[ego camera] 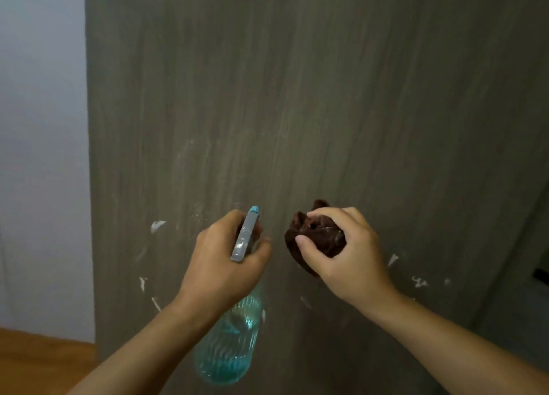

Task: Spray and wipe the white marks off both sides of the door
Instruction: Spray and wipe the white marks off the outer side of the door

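While left hand (225, 264) hides spray bottle (228, 344) neck, trigger unseen

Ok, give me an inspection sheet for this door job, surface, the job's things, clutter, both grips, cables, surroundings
Surface: grey-brown wood-grain door, upright, filling most of the view.
Job's things: white smear marks scattered across the lower door on both sides of the hands; clear blue-tinted plastic spray bottle with grey trigger head, nozzle aimed at the door; crumpled dark brown cloth.
Clutter: nothing seen.
Grips: left hand holds the spray bottle by its neck; right hand grips the bunched cloth close to the door.
Cables: nothing seen.
Surroundings: pale wall left of the door, wooden floor bottom left.
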A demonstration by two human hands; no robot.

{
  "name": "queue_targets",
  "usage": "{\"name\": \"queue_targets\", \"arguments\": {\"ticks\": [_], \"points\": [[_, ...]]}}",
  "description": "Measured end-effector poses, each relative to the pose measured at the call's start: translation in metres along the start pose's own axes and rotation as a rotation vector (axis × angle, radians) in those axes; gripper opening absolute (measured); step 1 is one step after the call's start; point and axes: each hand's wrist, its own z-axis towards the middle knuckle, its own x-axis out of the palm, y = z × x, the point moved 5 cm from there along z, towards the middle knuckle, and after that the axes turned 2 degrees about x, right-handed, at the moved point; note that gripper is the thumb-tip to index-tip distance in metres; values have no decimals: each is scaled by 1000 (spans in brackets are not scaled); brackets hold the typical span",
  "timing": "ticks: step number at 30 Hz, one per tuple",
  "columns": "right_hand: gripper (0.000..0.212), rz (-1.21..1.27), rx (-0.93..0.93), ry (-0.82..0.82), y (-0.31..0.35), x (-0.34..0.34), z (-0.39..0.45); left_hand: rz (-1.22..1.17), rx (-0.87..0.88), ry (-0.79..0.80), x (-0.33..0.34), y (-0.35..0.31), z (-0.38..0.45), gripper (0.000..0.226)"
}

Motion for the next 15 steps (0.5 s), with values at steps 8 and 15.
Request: {"name": "queue_targets", "arguments": {"ticks": [8,15], "points": [[45,112,86,25,-21,-6,-7,-51,4,54,39,-26,1,18],[45,178,53,69,-39,-17,-7,-14,15,73,52,-44,10,13]]}}
